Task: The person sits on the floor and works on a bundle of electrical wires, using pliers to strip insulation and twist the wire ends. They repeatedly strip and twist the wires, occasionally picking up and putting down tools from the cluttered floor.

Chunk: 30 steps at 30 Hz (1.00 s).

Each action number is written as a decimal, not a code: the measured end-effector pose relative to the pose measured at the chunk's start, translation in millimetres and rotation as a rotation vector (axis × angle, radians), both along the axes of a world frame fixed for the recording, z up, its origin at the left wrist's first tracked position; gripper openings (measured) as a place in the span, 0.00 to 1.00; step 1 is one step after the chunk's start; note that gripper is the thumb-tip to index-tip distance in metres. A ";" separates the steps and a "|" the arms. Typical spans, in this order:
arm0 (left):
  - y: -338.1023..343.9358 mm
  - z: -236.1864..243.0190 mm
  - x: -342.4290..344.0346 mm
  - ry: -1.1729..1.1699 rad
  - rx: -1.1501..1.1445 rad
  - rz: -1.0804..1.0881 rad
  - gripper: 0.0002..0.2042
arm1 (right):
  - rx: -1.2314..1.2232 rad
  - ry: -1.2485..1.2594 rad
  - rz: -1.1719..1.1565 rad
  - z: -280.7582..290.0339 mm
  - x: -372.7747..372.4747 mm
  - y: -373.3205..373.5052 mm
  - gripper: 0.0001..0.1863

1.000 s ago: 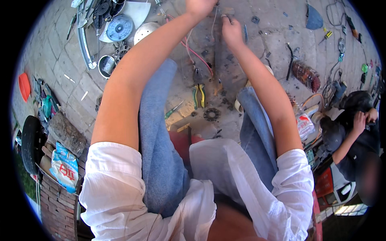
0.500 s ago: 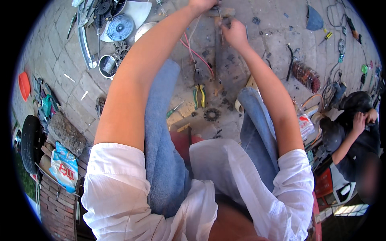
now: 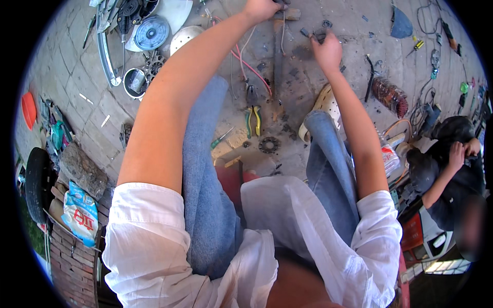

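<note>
At the top edge my left hand (image 3: 263, 8) is closed; a dark bit shows at its fingertips, too little to name. Beside it lies a hammer-shaped tool, its short head (image 3: 288, 14) crosswise and a long dark shaft (image 3: 278, 64) running toward me. A thin wire (image 3: 283, 37) hangs by the head. Farther right, my right hand (image 3: 328, 51) bends its fingers at a small dark piece (image 3: 320, 36), which I cannot make out. Pliers with yellow-green handles (image 3: 254, 122) and a green-handled screwdriver (image 3: 222, 137) lie between my legs, with a red cable (image 3: 251, 66) near the pliers.
Left stand a blue round disc (image 3: 151, 33), a white cup-like housing (image 3: 135, 83) and a curved metal rail (image 3: 107, 51). A dark toothed ring (image 3: 269, 145) lies near me. Rightward are a copper-coloured coil (image 3: 389, 96), a yellow screwdriver (image 3: 415, 48) and another person (image 3: 447, 174).
My right hand has moved right, away from the hammer-shaped tool and wire, to small dark pieces on the ground. My left hand stays near the tool's head, shifted slightly.
</note>
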State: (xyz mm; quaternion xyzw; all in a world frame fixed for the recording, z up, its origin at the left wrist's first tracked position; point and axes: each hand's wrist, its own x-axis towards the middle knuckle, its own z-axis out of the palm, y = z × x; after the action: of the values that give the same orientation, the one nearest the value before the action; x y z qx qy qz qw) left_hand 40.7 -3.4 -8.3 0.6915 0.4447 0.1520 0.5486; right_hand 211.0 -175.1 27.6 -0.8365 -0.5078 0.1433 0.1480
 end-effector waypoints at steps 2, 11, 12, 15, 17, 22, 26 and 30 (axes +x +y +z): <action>1.6 -3.5 -4.0 -0.063 -0.015 0.000 0.10 | -0.068 -0.043 -0.003 -9.0 8.4 -6.3 0.20; 6.2 0.1 -13.6 -0.073 -0.001 -0.011 0.10 | -0.270 -0.088 0.006 -1.4 -1.1 -4.2 0.18; 6.9 1.7 -12.5 -0.039 -0.006 -0.020 0.10 | -0.249 -0.139 0.032 -3.6 -4.1 -5.7 0.17; 8.1 7.6 -10.1 0.025 -0.021 -0.030 0.10 | -0.191 -0.256 0.148 -7.8 -6.6 -8.3 0.15; 7.5 9.2 -8.3 0.013 -0.030 -0.018 0.09 | -0.108 -0.260 0.172 -9.9 -7.8 -9.9 0.15; 8.0 -2.8 -12.5 -0.064 -0.050 -0.034 0.08 | -0.116 0.064 0.052 17.2 -23.1 -3.0 0.16; 6.8 -4.0 -11.7 -0.071 -0.018 -0.038 0.08 | 0.066 0.105 0.088 17.2 -28.6 4.3 0.18; 2.8 0.6 -13.4 -0.096 -0.021 0.000 0.07 | 0.187 0.186 0.036 8.6 -38.3 24.7 0.17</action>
State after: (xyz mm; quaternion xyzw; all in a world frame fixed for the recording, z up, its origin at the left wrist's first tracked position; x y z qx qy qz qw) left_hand 27.3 -0.6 -7.7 0.6777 0.4196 0.1804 0.5763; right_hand 172.6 -150.4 36.1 -0.7930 -0.5178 0.1749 0.2691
